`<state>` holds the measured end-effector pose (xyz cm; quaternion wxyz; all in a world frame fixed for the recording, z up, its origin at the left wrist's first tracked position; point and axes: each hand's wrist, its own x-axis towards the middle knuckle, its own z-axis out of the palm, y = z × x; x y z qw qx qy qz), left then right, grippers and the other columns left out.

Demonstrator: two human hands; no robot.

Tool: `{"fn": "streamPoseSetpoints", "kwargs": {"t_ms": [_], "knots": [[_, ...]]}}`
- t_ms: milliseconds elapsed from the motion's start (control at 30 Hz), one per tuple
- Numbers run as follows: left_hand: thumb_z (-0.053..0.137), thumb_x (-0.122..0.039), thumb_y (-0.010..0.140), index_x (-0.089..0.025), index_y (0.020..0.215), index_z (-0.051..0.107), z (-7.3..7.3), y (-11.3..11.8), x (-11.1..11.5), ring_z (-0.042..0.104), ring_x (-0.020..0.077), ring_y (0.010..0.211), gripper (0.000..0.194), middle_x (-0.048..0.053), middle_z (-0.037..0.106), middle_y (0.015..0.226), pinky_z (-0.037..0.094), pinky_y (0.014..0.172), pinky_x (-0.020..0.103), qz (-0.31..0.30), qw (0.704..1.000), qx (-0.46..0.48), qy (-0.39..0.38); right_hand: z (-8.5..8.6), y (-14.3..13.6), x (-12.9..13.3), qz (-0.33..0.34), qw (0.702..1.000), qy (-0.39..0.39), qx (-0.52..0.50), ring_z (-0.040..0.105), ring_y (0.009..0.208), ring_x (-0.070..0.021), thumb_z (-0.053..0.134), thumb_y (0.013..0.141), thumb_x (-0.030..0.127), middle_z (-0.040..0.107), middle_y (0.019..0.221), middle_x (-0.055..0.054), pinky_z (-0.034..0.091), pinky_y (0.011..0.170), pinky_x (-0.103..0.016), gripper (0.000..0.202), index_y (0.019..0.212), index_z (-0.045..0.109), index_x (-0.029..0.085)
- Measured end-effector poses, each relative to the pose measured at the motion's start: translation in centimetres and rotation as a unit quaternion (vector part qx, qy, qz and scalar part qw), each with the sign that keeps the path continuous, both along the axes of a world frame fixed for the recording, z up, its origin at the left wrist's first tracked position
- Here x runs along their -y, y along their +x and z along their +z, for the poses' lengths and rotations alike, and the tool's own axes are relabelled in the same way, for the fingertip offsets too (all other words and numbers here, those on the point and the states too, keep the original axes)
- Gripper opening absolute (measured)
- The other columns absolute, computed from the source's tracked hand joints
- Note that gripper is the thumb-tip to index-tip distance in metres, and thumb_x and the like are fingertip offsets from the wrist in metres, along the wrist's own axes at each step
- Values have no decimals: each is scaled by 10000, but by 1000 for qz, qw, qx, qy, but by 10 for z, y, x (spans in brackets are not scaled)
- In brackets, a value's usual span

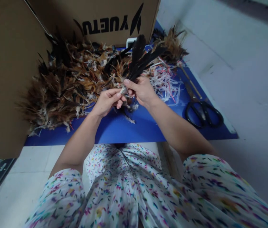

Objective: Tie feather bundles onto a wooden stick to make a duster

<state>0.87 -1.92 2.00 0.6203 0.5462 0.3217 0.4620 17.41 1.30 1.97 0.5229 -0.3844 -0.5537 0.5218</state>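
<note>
Black feathers (138, 58) fan upward from my right hand (141, 89), whose thumb and fingers are closed around their lower part. The pale quill ends of the bunch are pinched between the thumb and fingers of my left hand (108, 100). Both hands are close together above the front of the blue tabletop (124, 131). Behind and to the left lies a large heap of brown and black feathers (77, 76). A few loose feather pieces (130, 118) lie on the blue surface just under the hands.
Tangled white and pink strings (164, 80) lie right of the hands. Black-handled scissors (204, 114) and a thin stick (191, 82) rest further right. Another brown feather bunch (172, 46) is at the back right. Cardboard boxes stand behind (110, 12) and at left (3, 79).
</note>
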Motion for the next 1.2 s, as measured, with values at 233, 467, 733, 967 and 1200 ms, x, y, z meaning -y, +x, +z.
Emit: {"fn": "streamPoseSetpoints", "kwargs": {"t_ms": [233, 467, 733, 967, 1200], "knots": [[837, -518, 728, -130, 885, 730, -12, 3, -6, 558, 55, 432, 432, 6, 701, 665, 433, 420, 183, 40, 999, -6, 31, 2, 0, 3, -1, 999, -21, 29, 602, 594, -164, 749, 686, 762, 566, 605, -3, 468, 472, -287, 569, 730, 569, 224], [846, -573, 683, -129, 868, 717, -15, 3, -7, 547, 54, 423, 498, 0, 690, 651, 425, 407, 181, 45, 998, -10, 34, 0, -2, 1, -3, 1000, -14, 24, 549, 524, -138, 750, 603, 822, 555, 573, 7, 438, 417, -270, 630, 699, 555, 230], [826, -539, 735, -128, 771, 686, -8, -1, -7, 518, 42, 417, 436, 24, 692, 680, 398, 384, 169, -1, 1000, 6, -11, 0, 0, 2, -10, 999, -1, 41, 603, 597, -151, 786, 699, 692, 592, 632, -16, 456, 463, -258, 534, 766, 604, 194], [833, -447, 763, -106, 688, 675, -4, -7, -6, 426, 15, 380, 383, 9, 614, 580, 313, 354, 151, -27, 998, -41, -49, -1, 2, 5, 31, 992, 55, 112, 582, 598, -156, 733, 705, 756, 556, 571, -3, 506, 521, -297, 570, 694, 596, 203], [839, -352, 771, -105, 729, 690, -4, -5, -7, 393, 11, 356, 292, -18, 580, 539, 287, 339, 145, 12, 998, -44, -49, -1, -3, 11, 2, 994, 31, 103, 598, 637, -172, 800, 712, 656, 573, 592, -7, 499, 540, -293, 484, 725, 609, 212]]}}
